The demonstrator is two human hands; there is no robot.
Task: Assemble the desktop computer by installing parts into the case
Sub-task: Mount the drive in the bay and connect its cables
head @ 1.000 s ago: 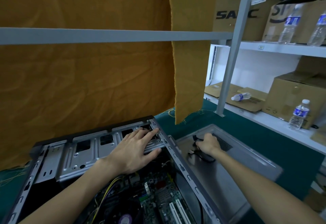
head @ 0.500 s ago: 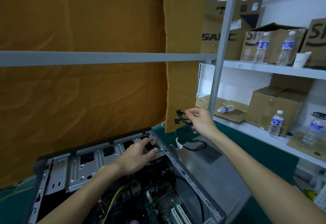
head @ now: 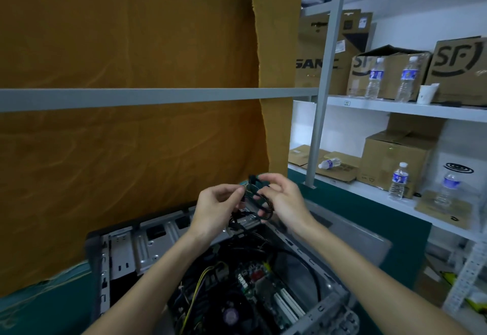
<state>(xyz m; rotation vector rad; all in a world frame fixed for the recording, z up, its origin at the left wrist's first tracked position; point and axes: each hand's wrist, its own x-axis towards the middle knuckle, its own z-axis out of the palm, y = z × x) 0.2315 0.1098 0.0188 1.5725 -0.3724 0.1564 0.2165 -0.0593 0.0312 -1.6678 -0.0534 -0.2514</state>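
An open computer case (head: 123,253) lies on the green table, its motherboard (head: 258,290) and yellow wires showing inside. Above the case's drive bays, both hands are raised and hold a bundle of black cable (head: 259,197) with small black connectors. My left hand (head: 218,208) pinches one part of the cable between thumb and fingers. My right hand (head: 282,200) grips the coiled loops from the right side. The cable's lower end hangs toward the case.
The grey side panel (head: 350,239) lies flat to the right of the case. An orange cloth (head: 131,150) hangs behind, crossed by a grey rail (head: 158,97). White shelves (head: 403,109) at right carry cardboard boxes and water bottles.
My right hand lifted the black cable off the side panel and carried it left. My left hand left the drive bays and rose to take hold of the cable too.
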